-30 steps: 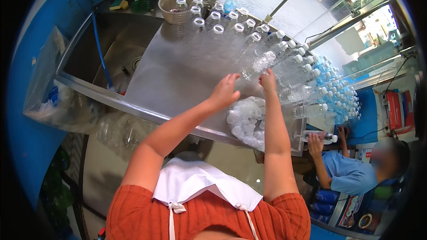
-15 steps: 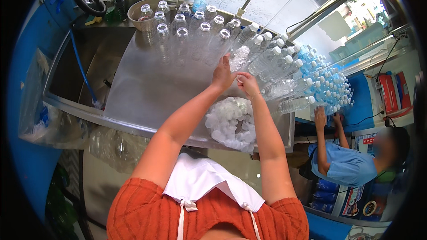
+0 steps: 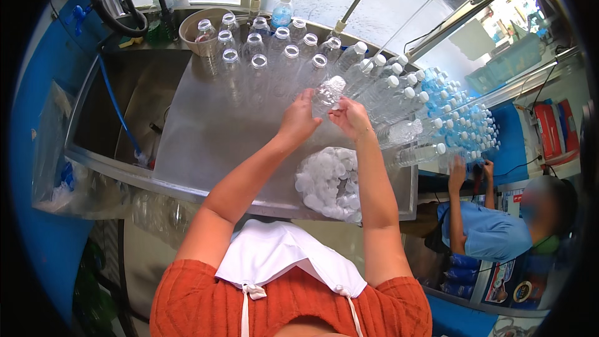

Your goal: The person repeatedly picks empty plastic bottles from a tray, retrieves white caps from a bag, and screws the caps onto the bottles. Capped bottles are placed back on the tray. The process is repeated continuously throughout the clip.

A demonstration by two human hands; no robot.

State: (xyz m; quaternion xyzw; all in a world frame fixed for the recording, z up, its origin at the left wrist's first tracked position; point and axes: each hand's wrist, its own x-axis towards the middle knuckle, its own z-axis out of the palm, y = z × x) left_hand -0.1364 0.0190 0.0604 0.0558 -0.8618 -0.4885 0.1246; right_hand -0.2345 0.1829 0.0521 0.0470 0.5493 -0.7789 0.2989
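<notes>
A clear plastic bottle (image 3: 326,95), bright with crinkled reflections at its upper end, is between my hands over the steel counter. My left hand (image 3: 299,117) curves round its left side with the fingers against it. At its right side my right hand (image 3: 350,117) pinches a small white piece that looks like a bottle cap, partly hidden by the fingers. Just below my hands lies a clear bag of white caps (image 3: 326,178). Uncapped clear bottles (image 3: 258,72) stand in rows to the left, and capped bottles (image 3: 390,87) stand to the right.
A steel sink (image 3: 115,103) with a blue hose (image 3: 117,109) is at the left. A beige tub (image 3: 190,34) stands at the back. Many filled bottles (image 3: 465,112) crowd the far right, where a person in a blue shirt (image 3: 490,228) reaches toward them.
The bottle between my hands has shifted slightly left and down. My left hand has moved left and down, and my right hand now rests against the bottle.
</notes>
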